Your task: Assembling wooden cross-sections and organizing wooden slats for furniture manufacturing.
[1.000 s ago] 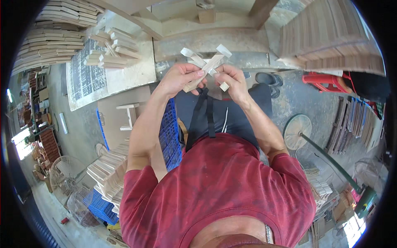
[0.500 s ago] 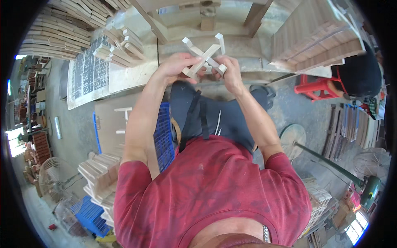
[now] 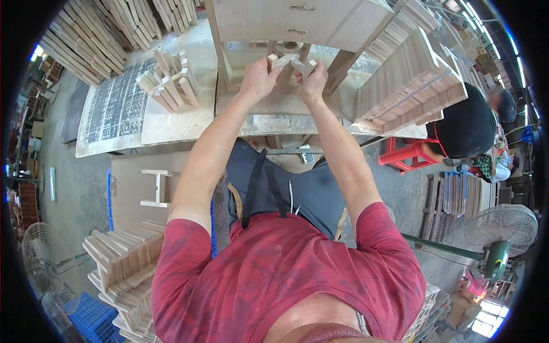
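Note:
Both hands are stretched forward over the workbench (image 3: 229, 127), in front of a wooden cabinet with drawers (image 3: 263, 23). My left hand (image 3: 260, 79) is closed around one side of a pale X-shaped wooden frame (image 3: 284, 60). My right hand (image 3: 313, 81) grips the frame's other side, its fingers curled about the wood. Only the upper bars of the frame show between the hands; the lower parts are hidden by fingers and by its tilt.
Wooden pieces (image 3: 170, 86) stand bunched on the bench at left, beside a dark printed sheet (image 3: 117, 117). A tall wood stack (image 3: 400, 80) rises at right. A red stool (image 3: 403, 155) bears a person in black (image 3: 466, 123). Fans and blue crates (image 3: 94, 314) stand around.
My hands have carried the wooden frame forward from the bench's near edge toward the cabinet. The frame has turned, so its crossed shape shows less. My view has shifted, revealing more of the cabinet.

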Demonstrator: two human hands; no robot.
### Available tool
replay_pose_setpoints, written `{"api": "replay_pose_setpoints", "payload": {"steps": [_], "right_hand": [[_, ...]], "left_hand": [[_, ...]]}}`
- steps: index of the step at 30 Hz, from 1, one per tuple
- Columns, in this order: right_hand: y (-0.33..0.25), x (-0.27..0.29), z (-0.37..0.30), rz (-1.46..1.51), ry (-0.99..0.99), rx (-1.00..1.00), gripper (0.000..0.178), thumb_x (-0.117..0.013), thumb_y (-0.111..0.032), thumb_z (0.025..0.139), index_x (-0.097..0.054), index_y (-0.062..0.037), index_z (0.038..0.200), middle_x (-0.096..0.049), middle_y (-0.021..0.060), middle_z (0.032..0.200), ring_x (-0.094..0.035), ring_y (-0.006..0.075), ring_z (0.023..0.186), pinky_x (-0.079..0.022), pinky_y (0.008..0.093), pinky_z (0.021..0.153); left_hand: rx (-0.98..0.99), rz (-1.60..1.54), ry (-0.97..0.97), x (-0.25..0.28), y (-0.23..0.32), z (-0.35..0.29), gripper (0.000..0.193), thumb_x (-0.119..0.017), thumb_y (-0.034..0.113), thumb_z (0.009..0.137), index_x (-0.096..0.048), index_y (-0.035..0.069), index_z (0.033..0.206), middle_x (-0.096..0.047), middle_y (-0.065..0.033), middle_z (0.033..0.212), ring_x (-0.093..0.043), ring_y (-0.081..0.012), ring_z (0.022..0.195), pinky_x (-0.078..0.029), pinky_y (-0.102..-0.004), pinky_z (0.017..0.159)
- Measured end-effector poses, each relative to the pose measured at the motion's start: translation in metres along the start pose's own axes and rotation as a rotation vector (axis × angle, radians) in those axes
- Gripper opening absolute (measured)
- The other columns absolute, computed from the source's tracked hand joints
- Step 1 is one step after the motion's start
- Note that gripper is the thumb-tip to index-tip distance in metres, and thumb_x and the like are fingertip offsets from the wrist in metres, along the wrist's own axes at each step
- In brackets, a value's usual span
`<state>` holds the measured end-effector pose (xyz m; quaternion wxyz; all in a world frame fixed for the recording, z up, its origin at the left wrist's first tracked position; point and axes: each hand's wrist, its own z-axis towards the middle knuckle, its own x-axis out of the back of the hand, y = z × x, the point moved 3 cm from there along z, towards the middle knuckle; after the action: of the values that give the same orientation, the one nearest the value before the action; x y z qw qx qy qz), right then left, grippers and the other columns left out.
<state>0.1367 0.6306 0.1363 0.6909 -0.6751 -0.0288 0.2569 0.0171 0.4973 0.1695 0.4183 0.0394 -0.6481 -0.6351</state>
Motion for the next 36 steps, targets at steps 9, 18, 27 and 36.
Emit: {"api": "replay_pose_setpoints", "payload": {"steps": [9, 18, 27, 36], "right_hand": [[-0.006, -0.013, 0.021, -0.468, -0.014, 0.119, 0.056, -0.024, -0.040, 0.108, -0.056, 0.0012, 0.087, -0.063, 0.0177, 0.071, -0.066, 0.0286, 0.059, -0.052, 0.0438, 0.057], [-0.020, 0.015, -0.018, -0.577, -0.173, 0.529, 0.036, -0.056, -0.034, 0.104, -0.058, 0.0019, 0.102, -0.065, 0.0223, 0.093, -0.068, 0.0353, 0.085, -0.051, 0.0452, 0.077], [-0.055, 0.008, -0.021, -0.845, -0.249, 0.456, 0.026, -0.076, -0.022, 0.093, -0.068, 0.0031, 0.089, -0.069, 0.0185, 0.073, -0.070, 0.0311, 0.067, -0.054, 0.0410, 0.064], [-0.124, 0.017, -0.117, -0.574, -0.826, 0.319, 0.036, -0.067, -0.007, 0.089, -0.068, -0.0016, 0.125, -0.067, 0.0190, 0.125, -0.068, 0.0335, 0.107, -0.057, 0.0419, 0.082]], "left_hand": [[-0.151, 0.170, 0.137, 0.001, -0.010, 0.023, 0.034, -0.068, 0.026, 0.094, -0.069, -0.008, 0.097, -0.070, -0.0300, 0.088, -0.068, -0.0482, 0.087, -0.053, -0.0523, 0.080], [-0.048, 0.183, 0.071, 0.001, -0.015, 0.025, 0.031, -0.068, 0.026, 0.094, -0.070, -0.005, 0.097, -0.072, -0.0250, 0.088, -0.070, -0.0420, 0.087, -0.054, -0.0471, 0.078], [-0.070, 0.089, 0.157, 0.003, -0.008, 0.018, 0.034, -0.071, 0.031, 0.091, -0.069, -0.003, 0.093, -0.070, -0.0259, 0.086, -0.069, -0.0447, 0.086, -0.052, -0.0506, 0.076], [0.024, -0.235, 0.061, 0.109, -0.006, -0.119, 0.035, -0.075, 0.031, 0.091, -0.070, -0.004, 0.092, -0.071, -0.0130, 0.076, -0.070, -0.0218, 0.066, -0.053, -0.0352, 0.056]]}}
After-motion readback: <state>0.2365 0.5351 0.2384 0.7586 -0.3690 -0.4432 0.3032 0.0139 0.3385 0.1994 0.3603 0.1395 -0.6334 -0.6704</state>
